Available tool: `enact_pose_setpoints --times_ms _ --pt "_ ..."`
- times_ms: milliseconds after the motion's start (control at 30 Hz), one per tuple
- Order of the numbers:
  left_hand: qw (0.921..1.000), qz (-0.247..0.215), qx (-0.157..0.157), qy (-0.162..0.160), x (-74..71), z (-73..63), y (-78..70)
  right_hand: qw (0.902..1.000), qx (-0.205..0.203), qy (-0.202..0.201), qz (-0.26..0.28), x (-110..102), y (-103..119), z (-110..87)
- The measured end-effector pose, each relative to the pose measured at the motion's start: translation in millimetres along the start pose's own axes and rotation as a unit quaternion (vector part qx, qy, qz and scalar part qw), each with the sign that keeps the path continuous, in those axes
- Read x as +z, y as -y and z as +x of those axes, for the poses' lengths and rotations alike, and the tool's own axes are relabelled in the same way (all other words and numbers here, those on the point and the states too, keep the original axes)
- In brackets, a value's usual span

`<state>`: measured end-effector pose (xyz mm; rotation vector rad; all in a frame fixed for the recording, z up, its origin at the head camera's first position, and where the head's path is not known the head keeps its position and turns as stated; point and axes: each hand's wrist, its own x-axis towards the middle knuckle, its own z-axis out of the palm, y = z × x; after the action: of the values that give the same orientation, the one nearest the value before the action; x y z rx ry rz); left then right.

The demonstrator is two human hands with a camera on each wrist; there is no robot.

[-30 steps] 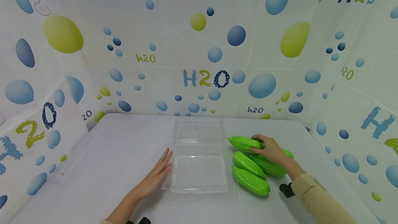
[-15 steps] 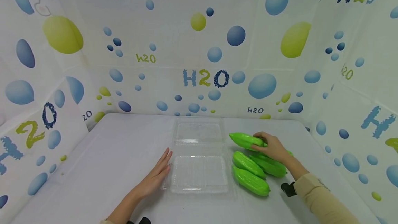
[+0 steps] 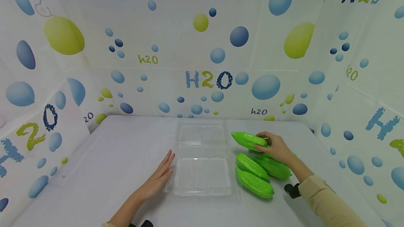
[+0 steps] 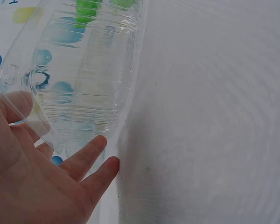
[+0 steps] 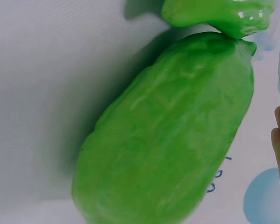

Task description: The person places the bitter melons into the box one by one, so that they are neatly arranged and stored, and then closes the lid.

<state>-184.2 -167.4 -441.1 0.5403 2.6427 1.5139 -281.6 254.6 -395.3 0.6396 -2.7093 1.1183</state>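
My right hand [image 3: 278, 150] grips a glossy green bitter melon [image 3: 246, 140] by its right end, thumb on the near side. Its pointed tip faces left, raised over the other melons. Below it lie two bitter melons side by side, one behind [image 3: 251, 165] and one in front [image 3: 254, 184]. Another melon [image 3: 276, 168] sits under the right wrist and fills much of the right wrist view. With straight fingers, my left hand [image 3: 156, 178] rests against the left side of a clear plastic clamshell box [image 3: 202, 177]. In the left wrist view its fingers touch the box's edge [image 4: 123, 112].
The box's lid [image 3: 202, 135] lies folded back toward the rear wall, behind its base. White cloth covers the table [image 3: 126, 143]. Printed sheets with blue and green drops [image 3: 266, 87] enclose the back and sides. A green end [image 3: 295, 154] shows behind the right wrist.
The right hand has raised the bitter melon slightly off the pile, away from the melons below it. The left hand and the box have stayed put.
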Motion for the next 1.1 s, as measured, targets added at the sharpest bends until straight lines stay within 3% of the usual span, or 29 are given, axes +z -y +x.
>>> enact_pose_setpoints --times_ms 633,1100 --pt "0.9998 -0.012 0.014 -0.002 -0.5 -0.5 0.4 0.9992 -0.017 -0.003 0.035 1.8 15.1 5.9" --pt "1.0000 -0.002 -0.001 -0.001 0.5 0.4 0.1 0.9974 -0.027 -0.007 0.067 4.0 37.2 6.1"
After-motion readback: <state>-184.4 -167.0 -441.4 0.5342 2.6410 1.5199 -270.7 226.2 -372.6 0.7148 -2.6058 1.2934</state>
